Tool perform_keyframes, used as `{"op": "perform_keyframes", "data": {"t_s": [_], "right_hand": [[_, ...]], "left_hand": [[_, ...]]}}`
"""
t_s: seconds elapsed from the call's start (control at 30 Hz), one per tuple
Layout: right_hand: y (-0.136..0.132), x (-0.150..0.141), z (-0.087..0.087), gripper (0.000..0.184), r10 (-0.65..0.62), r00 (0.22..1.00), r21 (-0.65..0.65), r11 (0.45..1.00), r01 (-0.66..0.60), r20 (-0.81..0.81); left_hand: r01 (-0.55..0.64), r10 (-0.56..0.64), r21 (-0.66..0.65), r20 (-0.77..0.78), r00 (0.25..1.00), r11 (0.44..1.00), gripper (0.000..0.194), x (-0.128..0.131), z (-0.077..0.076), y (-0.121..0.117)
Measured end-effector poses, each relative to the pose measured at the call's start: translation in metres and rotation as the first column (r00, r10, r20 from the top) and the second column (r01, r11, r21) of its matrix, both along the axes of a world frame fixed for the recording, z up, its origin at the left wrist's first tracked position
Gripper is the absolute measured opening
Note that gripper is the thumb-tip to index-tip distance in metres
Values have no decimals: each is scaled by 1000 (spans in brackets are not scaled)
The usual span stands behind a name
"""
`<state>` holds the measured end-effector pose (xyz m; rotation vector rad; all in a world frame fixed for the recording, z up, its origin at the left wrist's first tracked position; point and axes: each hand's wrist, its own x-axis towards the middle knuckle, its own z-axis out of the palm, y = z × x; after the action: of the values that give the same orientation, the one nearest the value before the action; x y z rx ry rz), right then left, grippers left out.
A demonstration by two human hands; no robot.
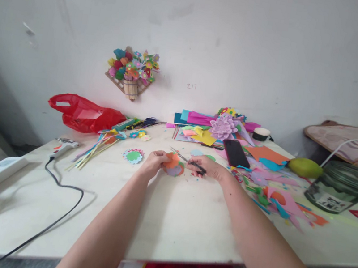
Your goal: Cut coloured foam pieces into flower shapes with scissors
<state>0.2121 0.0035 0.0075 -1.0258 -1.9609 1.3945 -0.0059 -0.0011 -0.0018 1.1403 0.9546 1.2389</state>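
"Which way do we have the scissors (182, 156) pointing?"

"Away from us and to the left, with the long axis on a slant. The dark handles sit in our right hand (206, 167), and the blades reach the orange paper (172, 160), over the middle of the table (185, 225)."

"And how do we grip them?"

"Our right fingers are closed around the handles. Our left hand (157, 162) pinches the left edge of the orange paper between thumb and fingers, with hardly any opening. We can't tell how far apart the blades stand."

"How do the pieces look to us?"

"The scissors have slim greyish blades. The paper is bright orange with a rounded outline, and a purple disc (176, 170) shows just below it."

"What containers do we see?"

"On our right, a greenish glass jar (336, 190) with a black-and-white picture on its side; we can't make out anything inside. At the back left lies a red plastic bag (88, 116), something pinkish showing through it. On the wall, a wooden holder (130, 89) carries a bunch of colourful flowers (134, 66)."
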Motion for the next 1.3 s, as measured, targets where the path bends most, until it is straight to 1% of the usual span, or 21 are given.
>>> {"op": "perform_keyframes", "data": {"t_s": [0.13,0.27,0.33,0.47,0.6,0.7,0.77,0.97,1.17,1.3], "right_hand": [[-4,-1,4,20,-47,998,2,999,47,-45],[-2,-2,1,19,-52,998,16,998,52,-39],[-1,-3,0,24,-65,996,9,998,65,-54],[-3,-8,0,38,-152,982,5,988,153,-108],[-6,-17,1,43,-271,943,8,961,277,-194],[-8,-24,2,47,-287,913,-19,956,294,-290],[-9,-29,1,47,-281,904,-21,957,290,-323],[-7,-37,-5,39,-302,899,22,945,325,-317],[-7,-39,-6,39,-376,869,-56,924,379,-323],[-8,-40,-7,37,-374,865,-86,926,367,-335]], "left_hand": [[45,-45,-7,-11,999,999,18,0,-2,-1],[93,-94,-11,-36,995,996,18,0,-3,-1],[110,-110,-14,-45,993,994,17,1,-3,-1],[124,-125,-21,-46,991,992,16,2,-3,-1],[131,-134,-37,-82,988,991,15,4,-2,-3],[133,-138,-53,-116,984,990,14,6,-2,-3],[126,-134,-63,-135,982,990,13,8,-2,-4],[140,-150,-67,-176,973,988,12,13,0,-7],[82,-85,-30,-105,991,996,17,12,2,-9],[58,-57,20,-65,996,998,16,10,-1,-5]]}}
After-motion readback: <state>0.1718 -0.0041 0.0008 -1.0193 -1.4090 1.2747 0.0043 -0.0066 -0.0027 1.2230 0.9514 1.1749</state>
